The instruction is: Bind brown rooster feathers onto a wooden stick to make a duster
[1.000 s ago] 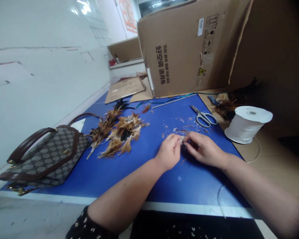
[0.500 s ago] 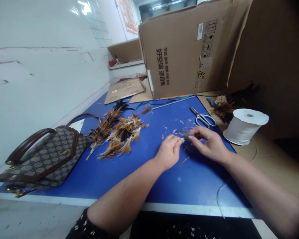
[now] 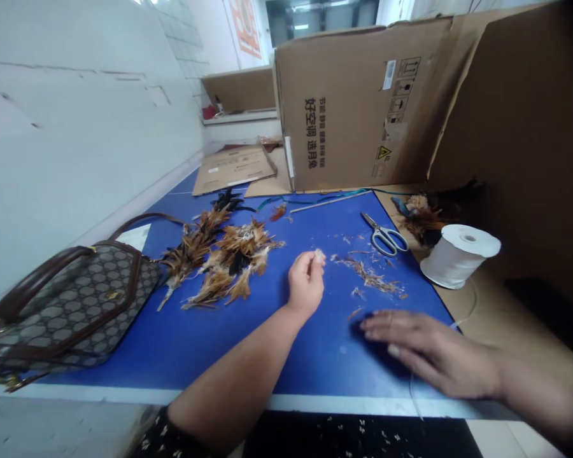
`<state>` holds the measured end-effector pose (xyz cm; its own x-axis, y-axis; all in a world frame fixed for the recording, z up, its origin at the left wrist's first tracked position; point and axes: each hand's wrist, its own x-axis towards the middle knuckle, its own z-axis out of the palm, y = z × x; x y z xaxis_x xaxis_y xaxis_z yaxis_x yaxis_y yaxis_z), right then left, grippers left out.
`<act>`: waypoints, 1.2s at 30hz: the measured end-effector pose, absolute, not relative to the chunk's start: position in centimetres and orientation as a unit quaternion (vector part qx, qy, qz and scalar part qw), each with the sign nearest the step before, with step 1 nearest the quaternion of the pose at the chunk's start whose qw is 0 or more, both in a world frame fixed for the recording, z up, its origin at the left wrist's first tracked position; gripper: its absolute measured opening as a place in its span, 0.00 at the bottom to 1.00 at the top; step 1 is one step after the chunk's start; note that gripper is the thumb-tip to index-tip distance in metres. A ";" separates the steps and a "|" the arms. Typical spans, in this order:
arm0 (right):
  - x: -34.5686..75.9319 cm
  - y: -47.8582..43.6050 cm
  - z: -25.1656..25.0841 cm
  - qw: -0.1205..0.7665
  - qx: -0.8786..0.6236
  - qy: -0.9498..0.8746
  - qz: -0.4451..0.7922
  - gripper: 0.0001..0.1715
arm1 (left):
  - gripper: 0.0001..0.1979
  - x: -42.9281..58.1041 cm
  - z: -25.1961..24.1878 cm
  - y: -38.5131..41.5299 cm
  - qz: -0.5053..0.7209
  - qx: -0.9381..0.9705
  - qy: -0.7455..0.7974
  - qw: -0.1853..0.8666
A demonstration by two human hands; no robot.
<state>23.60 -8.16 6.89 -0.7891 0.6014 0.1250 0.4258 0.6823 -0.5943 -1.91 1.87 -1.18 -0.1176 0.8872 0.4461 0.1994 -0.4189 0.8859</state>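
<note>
Treat the small pale tuft [image 3: 319, 256], pinched in the closed left hand [image 3: 307, 280] over the blue worktop [image 3: 267, 356], as probably light, soft and easily frayed — best held gently at one edge — with nothing visible in the loosely spread right hand [image 3: 432, 351].

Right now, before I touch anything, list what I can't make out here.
All in the head view:
1. Pale scrap in the left hand: too small and partly covered by that hand to identify.
2. Right hand: blurred; whether it touches the blue surface is unclear.
3. Handbag: its near end is cut off by the left edge.
4. Feather bundle: partly behind the white spool, its far end lost in shadow.
</note>
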 end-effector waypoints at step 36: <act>27.7 -5.1 -2.1 0.082 -0.606 -0.790 -0.041 0.54 | 0.19 -2.0 -1.5 2.3 0.577 0.522 0.502 0.376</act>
<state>27.71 -5.13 -2.07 -0.2526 0.9507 0.1802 0.9643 0.2627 -0.0343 -1.97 2.30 -1.47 -0.1710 0.9592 0.2250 0.0903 -0.2121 0.9731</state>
